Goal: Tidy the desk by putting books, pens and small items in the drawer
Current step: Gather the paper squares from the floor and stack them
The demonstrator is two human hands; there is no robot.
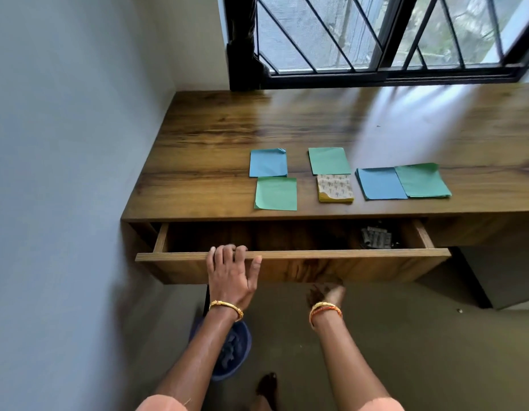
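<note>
Drawer (293, 264) open, left hand (232, 272) fingers (227, 253) hooked over its front edge; right hand (328, 295) blurred, grip unclear. Beyond fingers on table (227, 129): 3 green, 2 blue pads, 1 patterned notebook (335, 188).

Left hand (232, 271) gripping top edge of open drawer (293, 256); right hand (327, 293) blurred under drawer front. Blue and green pads (402, 182) plus patterned booklet (335, 188) on desk (227, 137).

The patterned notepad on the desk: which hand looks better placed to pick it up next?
Probably the right hand: it hangs blurred below the drawer front, almost straight under the patterned notepad. The left hand grips the drawer's top edge, further left.
</note>
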